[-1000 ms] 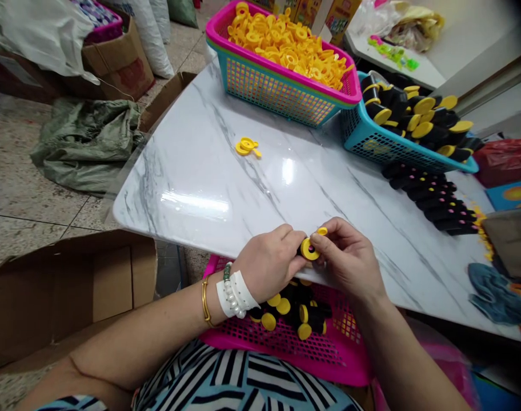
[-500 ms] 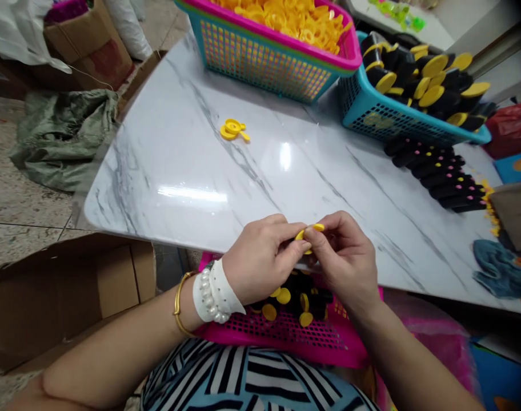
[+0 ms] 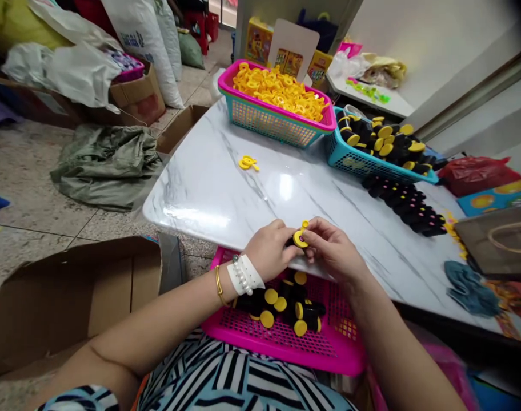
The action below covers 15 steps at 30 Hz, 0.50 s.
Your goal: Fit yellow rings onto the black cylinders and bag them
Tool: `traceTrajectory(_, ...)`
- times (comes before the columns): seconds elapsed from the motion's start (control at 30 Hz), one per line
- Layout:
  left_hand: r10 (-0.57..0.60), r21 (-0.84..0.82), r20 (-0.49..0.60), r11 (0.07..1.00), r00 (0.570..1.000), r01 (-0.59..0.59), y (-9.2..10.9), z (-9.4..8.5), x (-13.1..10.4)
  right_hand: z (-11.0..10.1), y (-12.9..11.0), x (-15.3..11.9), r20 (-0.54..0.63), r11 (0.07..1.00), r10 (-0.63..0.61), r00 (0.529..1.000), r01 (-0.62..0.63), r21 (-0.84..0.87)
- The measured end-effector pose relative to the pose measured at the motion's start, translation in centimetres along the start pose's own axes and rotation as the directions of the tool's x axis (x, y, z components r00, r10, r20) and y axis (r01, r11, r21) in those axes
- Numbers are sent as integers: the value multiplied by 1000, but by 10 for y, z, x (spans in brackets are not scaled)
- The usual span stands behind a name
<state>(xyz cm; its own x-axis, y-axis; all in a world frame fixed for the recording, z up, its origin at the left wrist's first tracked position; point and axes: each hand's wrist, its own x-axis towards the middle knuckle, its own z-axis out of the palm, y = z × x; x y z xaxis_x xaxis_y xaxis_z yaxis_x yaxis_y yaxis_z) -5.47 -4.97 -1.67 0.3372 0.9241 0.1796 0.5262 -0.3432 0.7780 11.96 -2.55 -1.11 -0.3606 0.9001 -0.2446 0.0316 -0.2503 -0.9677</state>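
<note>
My left hand is closed round a black piece whose end bears a yellow ring-shaped part. A small yellow tab sticks up from that ring. The fingers of my right hand pinch the ring from the other side. Below both hands, a pink basket on my lap holds several black pieces with yellow round ends. A few loose yellow parts lie on the marble-patterned table.
At the table's back stand a pink-rimmed basket of yellow parts and a blue basket of black pieces. Black pieces lie in a row at the right, near a blue cloth. An open carton is at the left.
The view has shifted, showing more of the room beyond the table. The yellow part between my hands now faces up with its tab raised, and the black piece in my left hand shows.
</note>
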Motion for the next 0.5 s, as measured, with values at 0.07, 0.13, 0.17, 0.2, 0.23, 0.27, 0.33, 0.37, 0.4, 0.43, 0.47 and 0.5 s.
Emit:
traceTrajectory(0.07, -10, 14, 4, 1000, 1000, 10, 1, 1, 1, -1, -1, -2, 8, 1000, -15, 1000, 15, -12)
traceTrajectory(0.13, -16, 12, 18, 1000, 1000, 16, 1, 0, 1, 0, -2, -4, 6, 999, -24, 1000, 24, -48)
traceTrajectory(0.17, -22, -4, 20, 1000, 1000, 22, 1, 0, 1, 1, -3, -5, 3, 998, -26, 1000, 26, -64)
traceTrajectory(0.2, -27, -31, 14, 999, 1000, 28, 1, -1, 1, 2, -3, -6, -2, 997, -28, 1000, 28, -77)
traceTrajectory(0.23, -29, -62, 5, 998, 1000, 29, 1, -1, 1, 3, -3, -8, -8, 996, -31, 999, 30, -89)
traceTrajectory(0.27, -21, -84, -5, 996, 1000, 20, 1, -1, 1, 5, -3, -10, -18, 994, -34, 999, 32, -103)
traceTrajectory(0.33, 22, -75, -26, 997, 999, -24, 1, 1, 0, 9, -1, -13, -68, 987, -49, 997, 38, -155)
traceTrajectory(0.37, 49, -42, -35, 998, 998, -51, 1, 3, 0, 12, 0, -15, -105, 980, -65, 992, 44, -192)
traceTrajectory(0.4, 73, -1, -41, 997, 997, -73, 1, 4, -1, 15, 1, -16, -144, 972, -89, 986, 54, -230)
traceTrajectory(0.43, 85, 37, -46, 996, 995, -83, 1, 5, -1, 18, 2, -18, -183, 962, -115, 976, 64, -265)
traceTrajectory(0.47, 89, 63, -46, 994, 995, -86, 1, 5, -1, 21, 3, -19, -217, 953, -144, 966, 76, -294)
traceTrajectory(0.5, 92, 74, -36, 993, 995, -89, 2, 6, -2, 23, 3, -20, -239, 945, -166, 957, 86, -314)
